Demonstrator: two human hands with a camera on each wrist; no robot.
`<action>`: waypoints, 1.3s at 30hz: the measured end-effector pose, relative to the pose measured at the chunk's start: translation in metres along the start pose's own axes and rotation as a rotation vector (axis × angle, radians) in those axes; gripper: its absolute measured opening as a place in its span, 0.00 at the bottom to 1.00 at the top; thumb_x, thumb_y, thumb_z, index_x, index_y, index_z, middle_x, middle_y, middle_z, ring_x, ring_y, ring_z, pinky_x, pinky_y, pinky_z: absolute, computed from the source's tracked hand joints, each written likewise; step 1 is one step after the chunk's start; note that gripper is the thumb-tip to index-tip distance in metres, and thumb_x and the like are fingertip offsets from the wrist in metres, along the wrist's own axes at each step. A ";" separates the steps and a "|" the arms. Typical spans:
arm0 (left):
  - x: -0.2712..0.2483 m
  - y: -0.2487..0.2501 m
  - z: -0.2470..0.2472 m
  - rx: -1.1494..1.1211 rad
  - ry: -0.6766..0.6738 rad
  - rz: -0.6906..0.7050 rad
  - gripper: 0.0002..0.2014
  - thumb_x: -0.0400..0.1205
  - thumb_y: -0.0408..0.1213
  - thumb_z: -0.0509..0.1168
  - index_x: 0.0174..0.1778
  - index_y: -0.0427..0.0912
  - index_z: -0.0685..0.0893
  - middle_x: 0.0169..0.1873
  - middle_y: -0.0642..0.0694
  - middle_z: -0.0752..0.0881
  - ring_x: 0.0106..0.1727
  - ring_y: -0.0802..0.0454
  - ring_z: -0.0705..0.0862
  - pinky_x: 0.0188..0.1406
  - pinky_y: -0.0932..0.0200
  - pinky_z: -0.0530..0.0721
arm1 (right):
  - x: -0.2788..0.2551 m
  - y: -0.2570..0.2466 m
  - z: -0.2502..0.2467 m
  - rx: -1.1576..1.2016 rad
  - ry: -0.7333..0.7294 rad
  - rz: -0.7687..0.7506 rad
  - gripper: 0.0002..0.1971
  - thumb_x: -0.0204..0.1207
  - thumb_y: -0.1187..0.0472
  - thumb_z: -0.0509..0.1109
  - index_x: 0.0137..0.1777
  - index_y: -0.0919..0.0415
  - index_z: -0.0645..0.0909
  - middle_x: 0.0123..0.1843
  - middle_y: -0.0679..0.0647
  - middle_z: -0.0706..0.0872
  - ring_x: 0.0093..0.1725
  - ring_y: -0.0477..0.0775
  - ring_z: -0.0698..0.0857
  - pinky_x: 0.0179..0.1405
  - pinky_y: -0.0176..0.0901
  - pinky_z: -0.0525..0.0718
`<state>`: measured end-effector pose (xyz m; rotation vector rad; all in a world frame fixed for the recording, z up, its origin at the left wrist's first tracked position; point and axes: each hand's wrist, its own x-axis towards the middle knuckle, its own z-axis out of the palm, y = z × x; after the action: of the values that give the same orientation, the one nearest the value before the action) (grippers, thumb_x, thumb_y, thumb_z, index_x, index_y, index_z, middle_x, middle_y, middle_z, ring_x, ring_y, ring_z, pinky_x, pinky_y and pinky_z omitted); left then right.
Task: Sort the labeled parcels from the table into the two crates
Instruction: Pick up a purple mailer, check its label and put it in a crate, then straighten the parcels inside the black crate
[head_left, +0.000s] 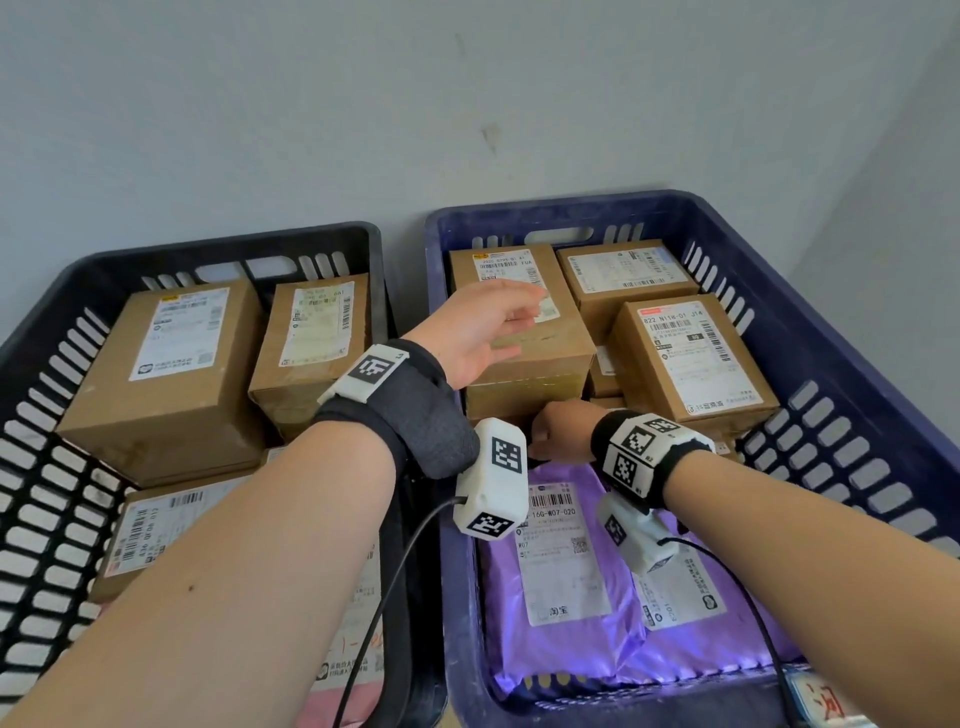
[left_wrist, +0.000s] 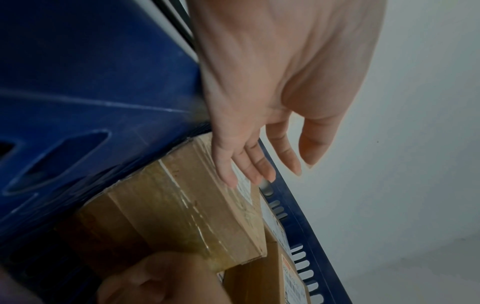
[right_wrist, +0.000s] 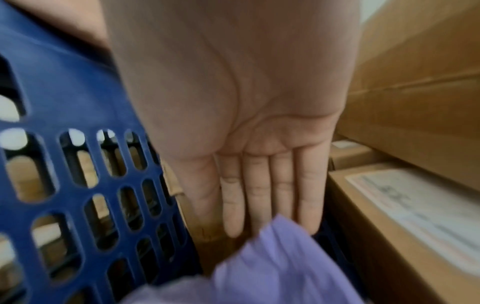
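Observation:
A taped cardboard parcel (head_left: 540, 358) (left_wrist: 182, 216) sits on other boxes at the back left of the blue crate (head_left: 571, 200). My left hand (head_left: 483, 327) (left_wrist: 249, 164) reaches across over its top, fingers straight and spread, fingertips at its label; contact is unclear. My right hand (head_left: 561, 431) (right_wrist: 259, 185) is low at the parcel's near side, fingers straight and together, pointing down into the gap beside a purple mailer (head_left: 498, 623) (right_wrist: 272, 267). Neither hand holds anything.
The black crate (head_left: 234, 241) on the left holds several labeled cardboard boxes (head_left: 166, 374) and a pink mailer. More boxes (head_left: 691, 358) fill the back right of the blue crate, and two purple mailers lie in its front. A grey wall stands behind.

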<state>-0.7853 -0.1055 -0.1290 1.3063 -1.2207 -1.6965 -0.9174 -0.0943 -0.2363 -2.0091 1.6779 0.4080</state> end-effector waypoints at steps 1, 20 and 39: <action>0.000 0.000 0.000 -0.001 0.001 0.001 0.14 0.84 0.35 0.64 0.66 0.40 0.80 0.58 0.44 0.82 0.68 0.48 0.80 0.74 0.42 0.73 | -0.001 0.000 -0.006 0.034 0.025 -0.015 0.16 0.81 0.51 0.65 0.56 0.62 0.86 0.52 0.57 0.88 0.53 0.59 0.85 0.54 0.47 0.84; -0.029 0.032 -0.003 -0.130 0.219 0.203 0.07 0.82 0.35 0.66 0.55 0.41 0.82 0.40 0.48 0.86 0.46 0.53 0.86 0.57 0.55 0.83 | -0.102 0.013 -0.105 1.035 0.286 -0.212 0.07 0.83 0.63 0.65 0.52 0.62 0.85 0.47 0.58 0.92 0.44 0.52 0.91 0.42 0.38 0.89; -0.159 0.035 -0.128 -0.195 0.598 0.322 0.06 0.82 0.36 0.67 0.54 0.42 0.83 0.39 0.49 0.84 0.44 0.54 0.85 0.60 0.53 0.84 | -0.117 -0.164 -0.106 1.223 0.152 -0.518 0.06 0.82 0.62 0.67 0.52 0.63 0.85 0.42 0.58 0.90 0.36 0.49 0.88 0.41 0.37 0.89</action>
<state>-0.6196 -0.0099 -0.0505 1.2849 -0.8296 -1.0557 -0.7892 -0.0340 -0.0586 -1.3834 0.9439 -0.7910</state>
